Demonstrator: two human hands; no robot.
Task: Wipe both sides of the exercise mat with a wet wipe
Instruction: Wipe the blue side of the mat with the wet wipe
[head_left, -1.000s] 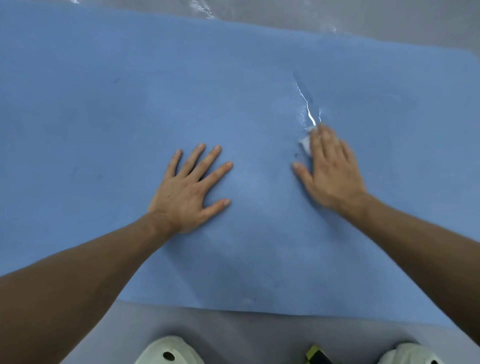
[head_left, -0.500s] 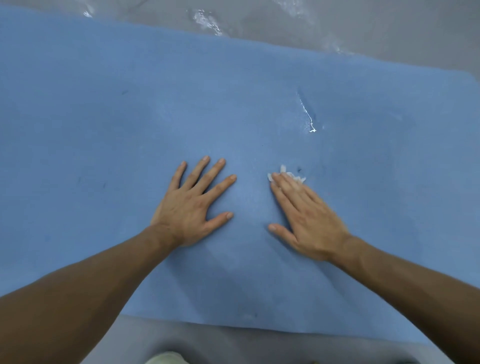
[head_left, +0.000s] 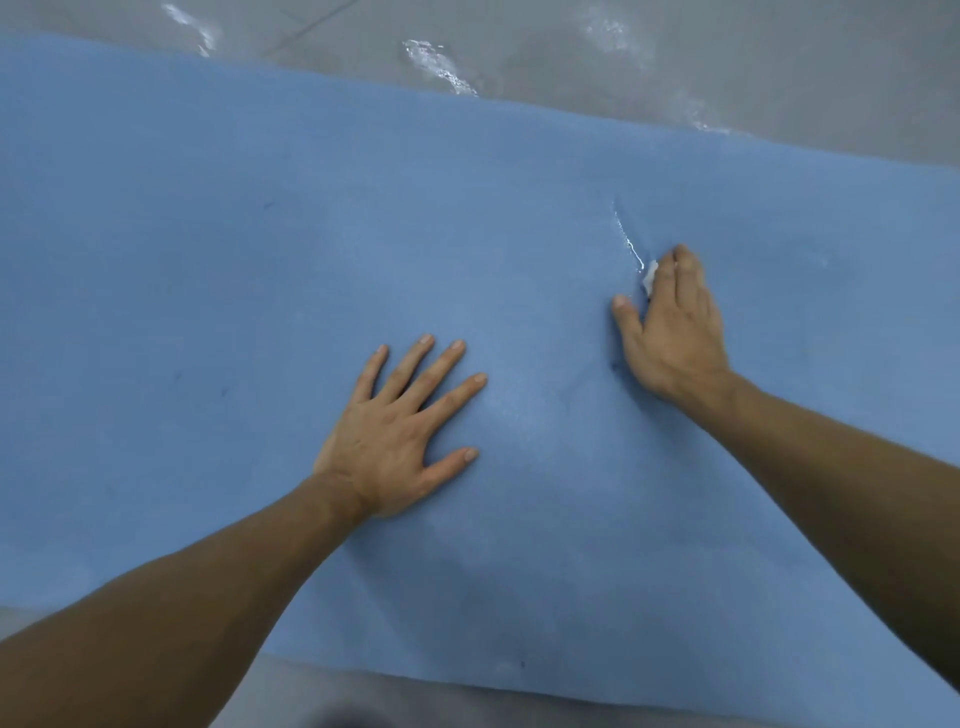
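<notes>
Pressing the wet wipe onto the blue mat under my right grip, fingers straight; wipe peeks out beside the fingertips. Left grip nearby, fingers splayed flat on mat.

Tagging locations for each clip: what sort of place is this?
Likely indoors, perhaps a gym or studio, though I cannot tell which. A blue exercise mat lies flat on a glossy grey floor, and the right hand presses a wet wipe onto it.
</notes>
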